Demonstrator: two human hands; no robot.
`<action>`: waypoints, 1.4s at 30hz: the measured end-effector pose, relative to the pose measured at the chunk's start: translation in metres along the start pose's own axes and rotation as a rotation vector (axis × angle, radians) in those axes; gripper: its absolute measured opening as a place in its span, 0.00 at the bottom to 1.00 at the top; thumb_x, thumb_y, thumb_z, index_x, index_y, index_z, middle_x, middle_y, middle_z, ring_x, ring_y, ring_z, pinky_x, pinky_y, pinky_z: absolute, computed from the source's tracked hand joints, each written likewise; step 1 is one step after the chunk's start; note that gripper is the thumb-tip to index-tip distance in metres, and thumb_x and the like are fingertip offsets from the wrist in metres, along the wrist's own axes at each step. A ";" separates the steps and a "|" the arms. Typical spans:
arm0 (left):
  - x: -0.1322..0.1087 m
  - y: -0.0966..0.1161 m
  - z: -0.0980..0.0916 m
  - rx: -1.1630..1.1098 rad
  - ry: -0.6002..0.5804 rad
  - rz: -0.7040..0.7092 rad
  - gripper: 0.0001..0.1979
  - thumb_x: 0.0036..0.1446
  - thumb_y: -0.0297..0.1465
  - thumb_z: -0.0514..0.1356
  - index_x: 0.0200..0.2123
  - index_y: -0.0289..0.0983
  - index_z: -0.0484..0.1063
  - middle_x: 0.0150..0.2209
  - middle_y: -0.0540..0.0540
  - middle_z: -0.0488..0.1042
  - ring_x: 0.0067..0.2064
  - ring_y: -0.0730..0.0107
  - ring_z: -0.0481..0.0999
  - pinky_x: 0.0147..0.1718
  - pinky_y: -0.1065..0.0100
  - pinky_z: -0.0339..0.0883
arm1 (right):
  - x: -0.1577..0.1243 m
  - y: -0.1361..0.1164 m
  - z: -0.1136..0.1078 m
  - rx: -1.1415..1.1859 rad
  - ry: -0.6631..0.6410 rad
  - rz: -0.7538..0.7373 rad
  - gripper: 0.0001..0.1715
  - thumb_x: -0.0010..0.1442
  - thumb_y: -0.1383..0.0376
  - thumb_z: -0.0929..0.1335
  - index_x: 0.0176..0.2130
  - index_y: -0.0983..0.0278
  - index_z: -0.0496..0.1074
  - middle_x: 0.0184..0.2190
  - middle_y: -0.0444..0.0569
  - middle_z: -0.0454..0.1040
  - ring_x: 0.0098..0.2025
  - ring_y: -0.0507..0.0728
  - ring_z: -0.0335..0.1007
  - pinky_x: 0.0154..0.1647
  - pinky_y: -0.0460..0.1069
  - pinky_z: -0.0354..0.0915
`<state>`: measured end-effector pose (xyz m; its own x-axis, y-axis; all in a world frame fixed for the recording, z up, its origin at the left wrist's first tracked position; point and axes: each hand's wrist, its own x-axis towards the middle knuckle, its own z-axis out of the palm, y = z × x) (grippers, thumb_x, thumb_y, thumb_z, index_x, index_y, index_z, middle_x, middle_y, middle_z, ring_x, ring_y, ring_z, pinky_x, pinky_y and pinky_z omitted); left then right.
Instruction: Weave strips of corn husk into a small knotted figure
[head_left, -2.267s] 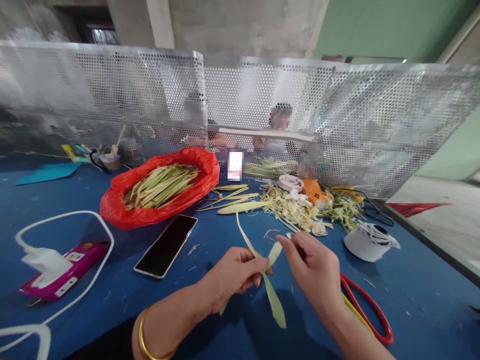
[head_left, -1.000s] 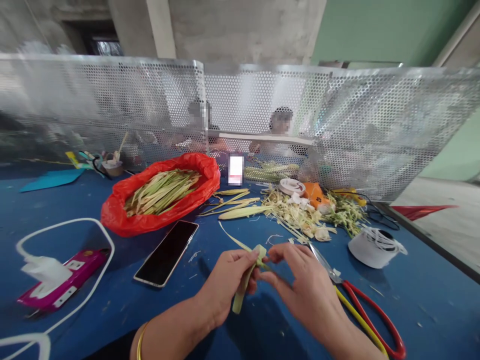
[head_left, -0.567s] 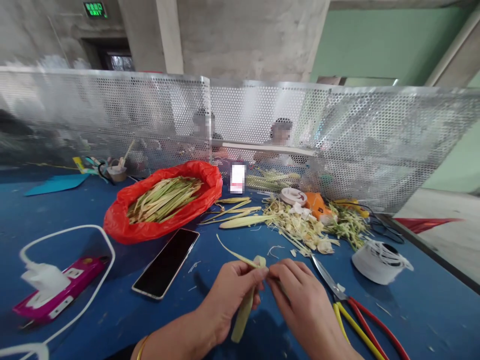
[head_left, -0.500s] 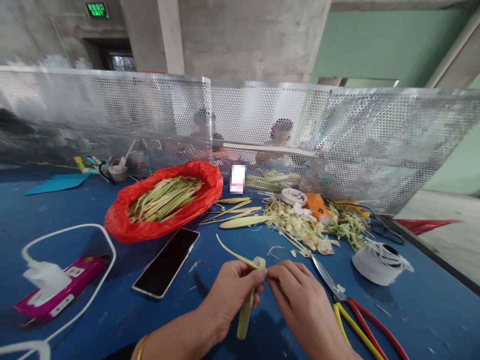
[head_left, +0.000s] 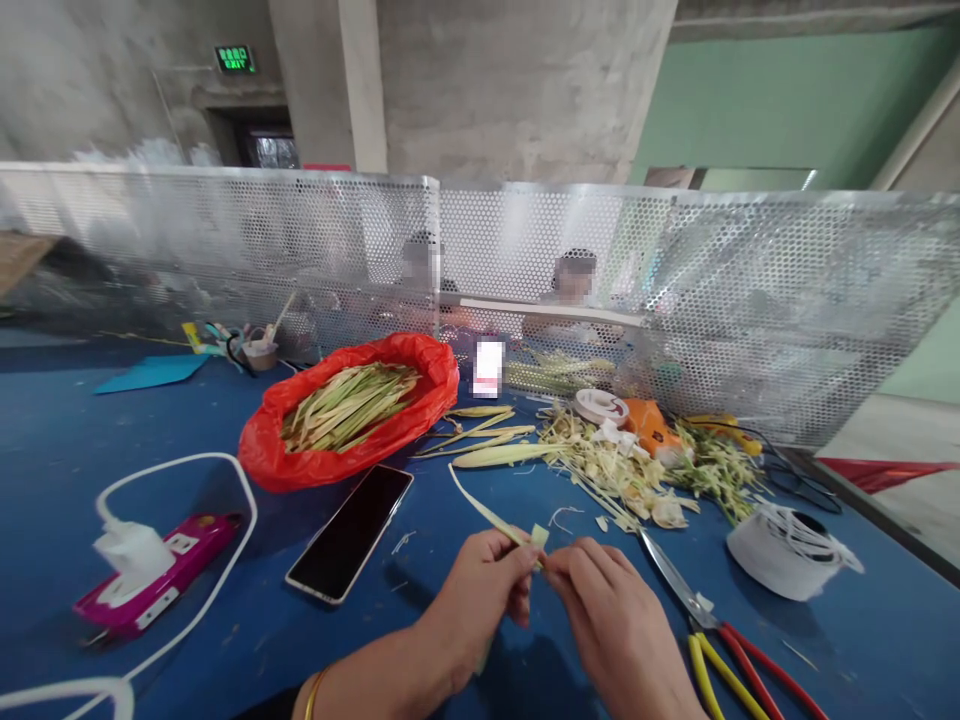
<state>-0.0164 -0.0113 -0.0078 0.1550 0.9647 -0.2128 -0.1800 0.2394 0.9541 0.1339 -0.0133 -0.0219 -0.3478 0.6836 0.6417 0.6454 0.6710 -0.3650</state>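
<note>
My left hand (head_left: 484,598) and my right hand (head_left: 611,622) meet low in the middle of the view over the blue table (head_left: 60,440). Both pinch a pale green leaf strip (head_left: 491,517) that is folded between the fingertips. One end of the strip sticks up and back to the left. A gold bangle (head_left: 315,692) rings my left wrist. Scissors with red and yellow handles (head_left: 712,630) lie just right of my right hand.
A red bag of leaf strips (head_left: 349,412) sits back left, a black phone (head_left: 350,532) in front of it. A pink power strip with white cable (head_left: 154,570) lies at the left. Leaf scraps (head_left: 637,470), a white tape roll (head_left: 787,545) and a perforated metal screen (head_left: 675,290) with people behind are beyond.
The long strip that hung open between my hands has been folded up tight at my fingertips. My hands have come together. The view has tilted upward slightly.
</note>
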 end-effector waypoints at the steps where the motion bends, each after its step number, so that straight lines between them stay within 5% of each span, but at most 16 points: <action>1: -0.001 0.002 0.001 -0.019 0.007 -0.014 0.18 0.46 0.45 0.63 0.26 0.35 0.67 0.19 0.55 0.61 0.18 0.78 0.61 0.20 0.72 0.59 | 0.000 0.001 0.000 0.076 -0.016 0.108 0.16 0.67 0.61 0.60 0.30 0.61 0.69 0.26 0.46 0.72 0.28 0.55 0.68 0.30 0.47 0.61; 5: -0.007 0.007 0.003 0.051 -0.033 0.002 0.14 0.49 0.41 0.60 0.28 0.35 0.70 0.19 0.55 0.62 0.18 0.79 0.60 0.18 0.74 0.57 | 0.005 0.007 -0.001 0.410 -0.064 0.511 0.20 0.61 0.50 0.65 0.30 0.62 0.74 0.28 0.47 0.74 0.32 0.56 0.69 0.33 0.46 0.62; 12: -0.007 -0.006 0.005 0.196 -0.158 -0.057 0.08 0.43 0.30 0.55 0.27 0.34 0.71 0.17 0.55 0.63 0.15 0.79 0.59 0.14 0.75 0.54 | 0.005 0.005 0.004 0.932 -0.090 0.819 0.22 0.48 0.50 0.73 0.20 0.64 0.69 0.18 0.42 0.66 0.24 0.52 0.61 0.29 0.47 0.59; 19: -0.005 -0.003 0.004 0.198 -0.160 -0.069 0.08 0.38 0.28 0.53 0.23 0.35 0.70 0.15 0.54 0.63 0.15 0.77 0.59 0.15 0.74 0.55 | -0.001 -0.002 0.009 0.864 0.035 0.807 0.20 0.51 0.54 0.72 0.19 0.64 0.66 0.18 0.42 0.65 0.24 0.52 0.59 0.29 0.47 0.57; 25: -0.009 0.000 0.005 0.158 -0.149 -0.116 0.07 0.44 0.31 0.58 0.26 0.33 0.73 0.18 0.52 0.67 0.19 0.76 0.64 0.21 0.73 0.58 | 0.006 0.000 0.007 0.832 0.057 0.812 0.20 0.52 0.53 0.71 0.20 0.64 0.68 0.18 0.42 0.65 0.24 0.52 0.60 0.28 0.47 0.58; 30: -0.012 0.004 0.003 -0.103 -0.184 -0.093 0.14 0.46 0.34 0.65 0.36 0.32 0.77 0.29 0.45 0.76 0.33 0.68 0.74 0.39 0.68 0.66 | 0.012 0.004 -0.012 0.449 0.185 0.592 0.13 0.57 0.55 0.68 0.34 0.63 0.75 0.32 0.48 0.75 0.35 0.57 0.68 0.37 0.49 0.62; 32: -0.011 0.007 0.002 -0.162 -0.142 -0.038 0.14 0.46 0.33 0.67 0.37 0.33 0.78 0.33 0.43 0.78 0.38 0.64 0.75 0.44 0.66 0.66 | 0.010 0.001 -0.017 0.292 0.224 0.450 0.12 0.60 0.57 0.66 0.31 0.62 0.73 0.31 0.47 0.73 0.35 0.57 0.68 0.38 0.49 0.62; 37: -0.008 0.012 -0.002 -0.222 -0.064 0.060 0.17 0.47 0.33 0.68 0.41 0.33 0.78 0.34 0.43 0.78 0.40 0.61 0.76 0.46 0.64 0.66 | -0.001 -0.011 -0.006 0.245 -0.022 0.346 0.16 0.63 0.57 0.64 0.27 0.61 0.69 0.27 0.45 0.71 0.30 0.55 0.68 0.32 0.47 0.60; 42: -0.011 0.015 -0.001 -0.234 -0.023 0.032 0.18 0.47 0.34 0.69 0.43 0.33 0.78 0.31 0.43 0.79 0.38 0.63 0.76 0.44 0.65 0.66 | -0.007 -0.014 0.010 0.224 -0.068 0.345 0.19 0.64 0.56 0.64 0.24 0.62 0.66 0.23 0.43 0.68 0.27 0.53 0.67 0.29 0.45 0.59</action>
<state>-0.0221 -0.0183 0.0082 0.1669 0.9702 -0.1757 -0.4048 0.2299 0.8850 0.1205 -0.0245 -0.0279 -0.1857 0.8918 0.4125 0.5705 0.4396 -0.6937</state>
